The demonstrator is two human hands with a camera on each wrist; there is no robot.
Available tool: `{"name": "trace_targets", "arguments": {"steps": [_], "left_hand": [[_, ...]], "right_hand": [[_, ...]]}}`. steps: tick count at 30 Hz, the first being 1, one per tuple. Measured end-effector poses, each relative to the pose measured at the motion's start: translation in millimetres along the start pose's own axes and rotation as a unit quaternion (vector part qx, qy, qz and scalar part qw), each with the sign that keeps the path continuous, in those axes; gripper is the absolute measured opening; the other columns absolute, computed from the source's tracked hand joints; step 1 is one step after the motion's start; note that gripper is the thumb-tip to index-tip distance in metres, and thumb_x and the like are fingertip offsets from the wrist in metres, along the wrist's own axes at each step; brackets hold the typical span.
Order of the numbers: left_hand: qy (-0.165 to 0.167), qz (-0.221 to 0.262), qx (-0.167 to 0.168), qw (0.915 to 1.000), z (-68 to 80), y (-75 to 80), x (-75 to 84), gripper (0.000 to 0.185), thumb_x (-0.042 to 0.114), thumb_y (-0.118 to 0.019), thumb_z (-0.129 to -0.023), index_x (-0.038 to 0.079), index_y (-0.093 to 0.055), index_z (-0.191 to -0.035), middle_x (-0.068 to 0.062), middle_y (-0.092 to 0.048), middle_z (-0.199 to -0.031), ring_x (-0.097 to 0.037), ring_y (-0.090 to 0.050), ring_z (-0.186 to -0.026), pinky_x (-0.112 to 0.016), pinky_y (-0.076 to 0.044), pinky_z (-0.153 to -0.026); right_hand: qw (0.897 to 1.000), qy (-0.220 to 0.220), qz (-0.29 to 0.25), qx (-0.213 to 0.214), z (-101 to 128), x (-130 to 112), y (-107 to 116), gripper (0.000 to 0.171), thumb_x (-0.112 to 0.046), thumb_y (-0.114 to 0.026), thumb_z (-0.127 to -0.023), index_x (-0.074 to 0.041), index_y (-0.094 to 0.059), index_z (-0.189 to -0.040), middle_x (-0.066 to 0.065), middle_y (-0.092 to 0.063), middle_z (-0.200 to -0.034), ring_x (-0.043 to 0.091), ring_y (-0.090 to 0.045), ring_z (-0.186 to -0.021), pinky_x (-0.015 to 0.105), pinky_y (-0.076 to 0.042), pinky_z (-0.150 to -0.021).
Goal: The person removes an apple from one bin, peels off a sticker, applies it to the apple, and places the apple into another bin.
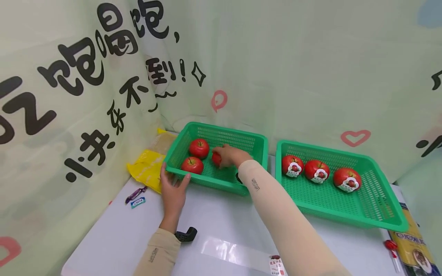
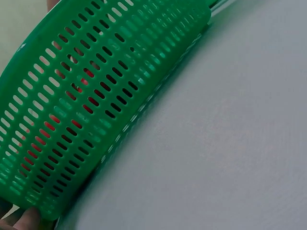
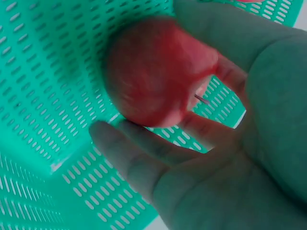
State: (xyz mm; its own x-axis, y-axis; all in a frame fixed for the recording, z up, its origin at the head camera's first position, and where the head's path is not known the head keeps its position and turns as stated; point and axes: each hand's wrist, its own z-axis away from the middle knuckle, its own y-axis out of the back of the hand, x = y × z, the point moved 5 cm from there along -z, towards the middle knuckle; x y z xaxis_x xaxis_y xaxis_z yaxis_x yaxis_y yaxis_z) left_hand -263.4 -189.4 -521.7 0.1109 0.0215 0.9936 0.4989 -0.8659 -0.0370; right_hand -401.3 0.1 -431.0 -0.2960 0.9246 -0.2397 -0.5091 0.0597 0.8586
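While gripping the near left corner of the left green basket with the left hand, in the head view, also holding a red apple with the right hand inside this basket, just beside two other apples; to the right, showing three stickered apples in the right green basket. In the left wrist view, touching the slotted wall with fingers at lower left. In the right wrist view, curving thumb and fingers round the apple, with the stem toward the palm.

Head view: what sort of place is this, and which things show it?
Probably a curtained-off work corner indoors: a printed curtain hangs behind a white table, which bears green baskets of apples.
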Motion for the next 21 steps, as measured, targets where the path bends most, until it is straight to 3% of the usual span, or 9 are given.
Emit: {"name": "trace_targets", "arguments": {"steps": [3, 7, 11, 15, 21], "left_hand": [[-0.003, -0.004, -0.008, 1.0000, 1.2, -3.5, -0.6, 0.094, 0.026, -0.079, -0.097, 0.037, -0.018, -0.168, -0.008, -0.030, -0.173, -0.037, -0.038, -0.155, -0.052, -0.041, -0.123], [-0.004, -0.002, -0.013, 0.9999, 3.2, -5.2, 1.7, 0.094, 0.026, -0.079, -0.097, 0.035, -0.018, -0.168, -0.008, -0.029, -0.173, -0.037, -0.037, -0.155, -0.053, -0.040, -0.124], [-0.007, -0.008, -0.015, 0.9998, 2.7, -6.6, 3.0, 0.094, 0.029, -0.078, -0.098, 0.036, -0.017, -0.168, -0.006, -0.029, -0.173, -0.036, -0.037, -0.156, -0.052, -0.041, -0.123], [-0.014, -0.012, -0.016, 0.9997, 1.3, -7.4, 3.7, 0.093, 0.030, -0.078, -0.098, 0.036, -0.017, -0.168, -0.005, -0.029, -0.173, -0.036, -0.037, -0.156, -0.052, -0.042, -0.123], [-0.011, -0.013, -0.004, 0.9999, 1.8, -1.8, 2.1, 0.093, 0.029, -0.078, -0.098, 0.035, -0.018, -0.168, -0.009, -0.029, -0.172, -0.037, -0.039, -0.154, -0.052, -0.042, -0.123]], "right_hand": [[1.000, -0.005, -0.018, 0.010, 5, 6, 1, 0.073, -0.018, -0.077, -0.096, -0.036, -0.045, -0.158, 0.010, -0.045, -0.158, 0.033, -0.048, -0.133, 0.054, -0.059, -0.095], [0.999, -0.018, -0.048, 0.006, 10, 9, 0, 0.075, -0.016, -0.079, -0.095, -0.035, -0.045, -0.158, 0.009, -0.058, -0.141, 0.032, -0.051, -0.126, 0.049, -0.062, -0.089], [0.998, -0.025, -0.058, 0.002, 14, 10, 0, 0.074, -0.018, -0.080, -0.095, -0.033, -0.045, -0.158, 0.010, -0.060, -0.137, 0.031, -0.052, -0.124, 0.047, -0.062, -0.088], [1.000, -0.010, -0.026, 0.003, 19, 10, 4, 0.065, -0.018, -0.078, -0.096, -0.027, -0.049, -0.154, 0.011, -0.061, -0.134, 0.031, -0.055, -0.121, 0.045, -0.061, -0.088], [0.998, 0.048, 0.010, 0.032, 38, 15, 16, 0.055, -0.026, -0.074, -0.099, -0.023, -0.050, -0.148, 0.011, -0.063, -0.134, 0.029, -0.056, -0.123, 0.047, -0.059, -0.094]]}}
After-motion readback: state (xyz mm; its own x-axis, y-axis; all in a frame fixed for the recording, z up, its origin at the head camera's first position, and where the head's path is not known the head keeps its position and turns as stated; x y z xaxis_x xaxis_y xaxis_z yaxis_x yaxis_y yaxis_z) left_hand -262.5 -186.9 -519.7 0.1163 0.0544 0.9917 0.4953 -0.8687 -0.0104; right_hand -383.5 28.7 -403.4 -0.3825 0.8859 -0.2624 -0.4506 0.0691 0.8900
